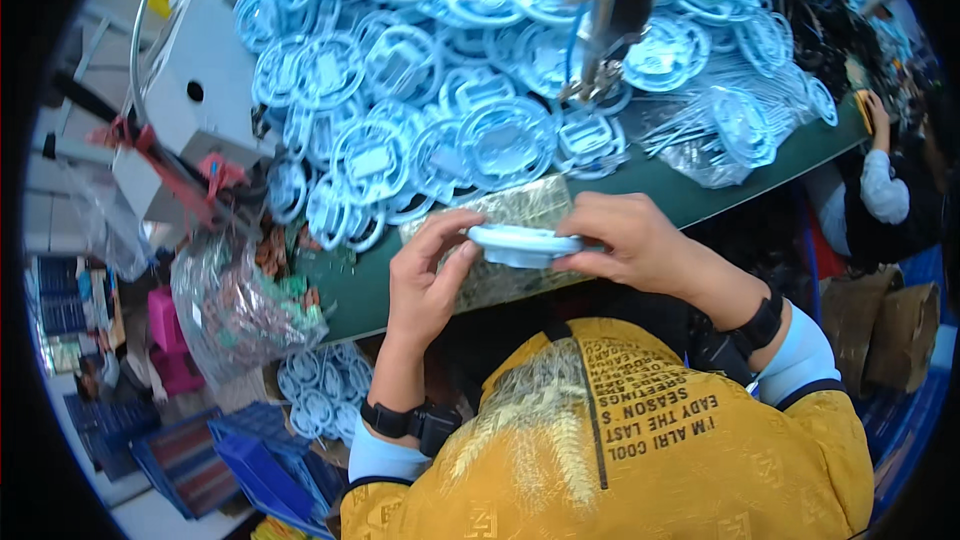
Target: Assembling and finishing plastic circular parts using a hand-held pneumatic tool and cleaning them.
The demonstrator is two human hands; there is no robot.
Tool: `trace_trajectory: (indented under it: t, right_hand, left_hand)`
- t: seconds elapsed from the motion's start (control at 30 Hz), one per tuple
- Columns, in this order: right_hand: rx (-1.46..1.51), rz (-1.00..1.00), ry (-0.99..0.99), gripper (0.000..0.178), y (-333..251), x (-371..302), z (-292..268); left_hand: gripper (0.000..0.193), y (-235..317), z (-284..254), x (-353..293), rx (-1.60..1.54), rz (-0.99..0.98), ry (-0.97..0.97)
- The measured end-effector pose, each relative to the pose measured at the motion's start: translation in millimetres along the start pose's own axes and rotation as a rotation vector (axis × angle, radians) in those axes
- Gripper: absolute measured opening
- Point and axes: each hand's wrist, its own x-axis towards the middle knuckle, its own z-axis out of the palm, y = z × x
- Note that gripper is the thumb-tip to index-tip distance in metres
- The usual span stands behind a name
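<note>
Both hands are on 1 pale blue plastic part (522,243), held edge-on just above the near edge of the table (700,195). My left hand (428,275) pinches its left end, thumb below and fingers curled over the top; my right hand (625,240) closes over its right end from above. So neither hand is free, and the grip is narrow on both sides.

Its long axis runs left to right across me, nearly level, with the 2 hands at opposite ends, about equally near. It sits directly in front of my chest, over a greenish patterned pad (510,240) lying on the table.

Beyond the pad, away from me, the table is heaped with many similar blue ring parts (440,70). A dark tool on a cord (605,20) hangs down over that heap, further from me than the part and slightly right. A clear bag of mixed bits (235,305) sits to my left, well apart from both hands.
</note>
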Motion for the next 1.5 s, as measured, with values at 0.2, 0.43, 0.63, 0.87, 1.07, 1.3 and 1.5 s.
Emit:
trace_trajectory:
  t: [0.2,0.43,0.63,0.87,1.07,1.3,1.5]
  right_hand:
    - [0.056,0.104,0.013,0.026,5,-17,4]
    - [0.069,0.132,0.005,0.024,17,-24,13]
    - [-0.251,-0.073,-0.09,0.029,-7,5,8]
    - [-0.29,-0.127,0.297,0.021,-32,23,7]
    - [-0.193,-0.343,0.288,0.017,-40,-7,-4]
    - [0.024,-0.015,0.137,0.02,-36,5,9]
    - [0.071,0.057,-0.045,0.04,-33,52,46]
  left_hand:
    - [0.024,21,5,-14,0.143,0.164,0.018]
    - [0.025,19,6,-15,0.226,0.179,-0.062]
    - [0.026,31,3,-11,0.318,0.256,-0.065]
    - [0.027,11,-18,-14,0.191,0.222,0.091]
    - [0.022,-12,-34,-16,-0.072,-0.05,0.324]
    - [0.028,-51,-49,-10,-0.984,-0.128,0.231]
    - [0.025,-39,-25,-2,-1.044,-0.121,0.267]
